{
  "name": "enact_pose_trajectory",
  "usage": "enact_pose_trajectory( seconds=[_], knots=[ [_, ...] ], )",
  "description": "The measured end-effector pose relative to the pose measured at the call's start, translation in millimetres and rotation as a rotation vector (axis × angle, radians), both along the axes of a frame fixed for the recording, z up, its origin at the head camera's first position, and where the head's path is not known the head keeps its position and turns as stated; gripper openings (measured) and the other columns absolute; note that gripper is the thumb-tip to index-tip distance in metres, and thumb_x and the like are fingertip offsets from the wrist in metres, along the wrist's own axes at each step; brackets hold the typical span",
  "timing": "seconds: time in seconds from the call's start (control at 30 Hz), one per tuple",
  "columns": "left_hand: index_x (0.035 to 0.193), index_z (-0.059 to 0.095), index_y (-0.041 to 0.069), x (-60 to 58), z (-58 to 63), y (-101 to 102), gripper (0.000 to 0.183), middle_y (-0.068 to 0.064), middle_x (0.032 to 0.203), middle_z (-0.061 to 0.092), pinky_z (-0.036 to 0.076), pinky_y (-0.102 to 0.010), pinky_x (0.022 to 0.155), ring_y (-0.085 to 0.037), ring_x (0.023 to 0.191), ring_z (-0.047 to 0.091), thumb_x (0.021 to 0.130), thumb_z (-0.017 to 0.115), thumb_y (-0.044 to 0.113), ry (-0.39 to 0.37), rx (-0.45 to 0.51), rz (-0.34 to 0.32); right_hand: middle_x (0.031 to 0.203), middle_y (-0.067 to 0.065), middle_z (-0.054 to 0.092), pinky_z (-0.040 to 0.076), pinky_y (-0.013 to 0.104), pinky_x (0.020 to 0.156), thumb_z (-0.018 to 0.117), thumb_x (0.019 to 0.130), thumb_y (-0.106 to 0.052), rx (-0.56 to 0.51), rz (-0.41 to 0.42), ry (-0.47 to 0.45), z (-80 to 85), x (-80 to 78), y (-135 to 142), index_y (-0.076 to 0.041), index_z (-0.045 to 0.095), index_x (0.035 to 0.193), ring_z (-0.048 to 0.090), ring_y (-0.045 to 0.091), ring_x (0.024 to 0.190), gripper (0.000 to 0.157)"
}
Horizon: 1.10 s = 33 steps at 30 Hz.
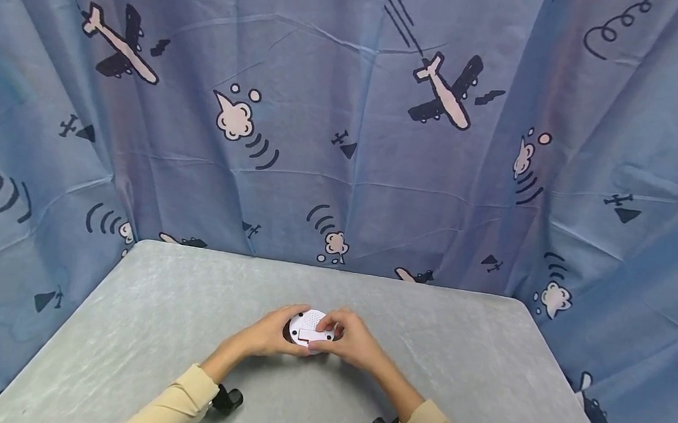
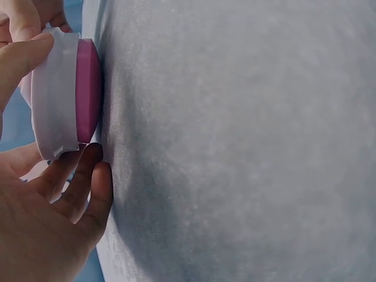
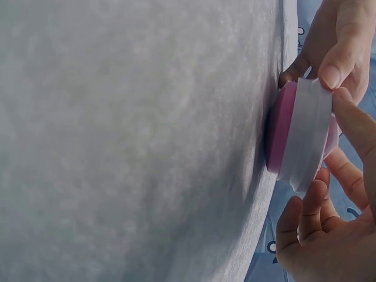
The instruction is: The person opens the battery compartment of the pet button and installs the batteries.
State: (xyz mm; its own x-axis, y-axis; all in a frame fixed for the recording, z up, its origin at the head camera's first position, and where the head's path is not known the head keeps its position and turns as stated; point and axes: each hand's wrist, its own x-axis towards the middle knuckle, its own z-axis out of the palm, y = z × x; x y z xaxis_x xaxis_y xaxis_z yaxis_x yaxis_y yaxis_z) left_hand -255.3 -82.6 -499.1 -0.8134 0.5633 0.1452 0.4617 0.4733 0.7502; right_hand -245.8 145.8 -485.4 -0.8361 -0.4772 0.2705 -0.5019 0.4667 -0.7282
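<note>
A round white push-button device [image 1: 314,319] is held upside down just above the table, its back upward with small speaker holes. Its magenta button cap [image 2: 88,91] faces the table. My left hand [image 1: 274,331] grips the left side of the rim, thumb on the near edge, fingers around the far side. From the right, my right hand [image 1: 353,339] pinches at a white battery cover [image 1: 313,335] on the back with thumb and index finger. A dark reddish line shows along the cover's edge. Beside the rim, the other right fingers [image 3: 314,202] are curled.
Beneath the hands lies a light grey table [image 1: 184,292] with rounded far corners. A blue curtain [image 1: 297,132] printed with airplanes hangs behind and at the sides. Dark wrist cameras [image 1: 227,399] sit at both sleeve cuffs.
</note>
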Motion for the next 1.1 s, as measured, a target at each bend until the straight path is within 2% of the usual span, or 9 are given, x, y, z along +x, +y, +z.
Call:
enact_pose_trajectory(
  seconds=[0.17,0.33,0.57,0.73,0.9,0.93,1.1],
  knots=[
    [0.146,0.046,-0.006,0.9,0.3,0.3,0.086,-0.023,0.142,0.052,0.04,-0.054,0.103,-0.037,0.127,0.051,0.08,0.088,0.031,0.008,-0.003,0.0,0.087,0.006,0.061,0.044,0.028,0.067,0.093,0.074,-0.017,0.007,-0.021,-0.003,-0.2,2.0,-0.6,-0.007,0.072,0.088,0.054,0.024,0.075,0.028],
    [0.146,0.047,-0.005,0.8,-0.3,0.0,0.086,-0.023,0.141,0.052,0.04,-0.053,0.103,-0.036,0.126,0.051,0.08,0.088,0.032,0.009,-0.009,0.004,0.087,0.006,0.062,0.043,0.026,0.066,0.093,0.075,-0.016,-0.014,-0.044,-0.052,-0.2,2.7,-1.1,-0.006,0.071,0.088,0.053,0.021,0.074,0.027],
    [0.146,0.047,-0.006,1.0,1.3,0.4,0.087,-0.024,0.142,0.051,0.039,-0.054,0.104,-0.038,0.128,0.05,0.079,0.089,0.031,0.009,-0.012,-0.001,0.084,0.007,0.064,0.041,0.025,0.062,0.092,0.076,-0.014,-0.058,-0.028,-0.063,0.1,3.7,-2.8,-0.005,0.072,0.083,0.05,0.015,0.069,0.022],
    [0.145,0.047,-0.006,1.0,0.8,1.1,0.086,-0.024,0.143,0.051,0.039,-0.055,0.105,-0.038,0.129,0.049,0.08,0.089,0.031,0.007,-0.011,-0.003,0.084,0.009,0.064,0.042,0.026,0.061,0.091,0.076,-0.013,-0.057,-0.016,-0.048,-1.2,4.3,-1.8,-0.004,0.073,0.083,0.051,0.019,0.069,0.021],
    [0.146,0.047,-0.005,1.4,0.3,1.3,0.086,-0.024,0.143,0.05,0.038,-0.055,0.106,-0.038,0.13,0.048,0.08,0.088,0.032,0.01,-0.019,0.005,0.085,0.009,0.064,0.041,0.026,0.062,0.09,0.077,-0.011,-0.069,-0.003,-0.072,-1.4,4.1,0.1,-0.004,0.073,0.085,0.053,0.023,0.072,0.02],
    [0.146,0.047,-0.005,1.4,0.5,1.4,0.086,-0.024,0.143,0.05,0.038,-0.055,0.106,-0.039,0.131,0.048,0.08,0.088,0.032,0.01,-0.02,0.007,0.086,0.012,0.064,0.041,0.027,0.062,0.089,0.078,-0.009,-0.076,-0.003,-0.084,4.3,7.5,-0.9,-0.002,0.073,0.086,0.053,0.026,0.072,0.02],
    [0.146,0.047,-0.005,1.8,0.9,2.1,0.086,-0.024,0.143,0.051,0.038,-0.054,0.106,-0.038,0.13,0.049,0.081,0.087,0.032,0.009,-0.017,0.006,0.088,0.017,0.064,0.038,0.025,0.061,0.089,0.077,-0.003,-0.093,-0.031,-0.121,7.5,9.6,-3.2,0.002,0.071,0.087,0.049,0.022,0.069,0.021]
  ],
)
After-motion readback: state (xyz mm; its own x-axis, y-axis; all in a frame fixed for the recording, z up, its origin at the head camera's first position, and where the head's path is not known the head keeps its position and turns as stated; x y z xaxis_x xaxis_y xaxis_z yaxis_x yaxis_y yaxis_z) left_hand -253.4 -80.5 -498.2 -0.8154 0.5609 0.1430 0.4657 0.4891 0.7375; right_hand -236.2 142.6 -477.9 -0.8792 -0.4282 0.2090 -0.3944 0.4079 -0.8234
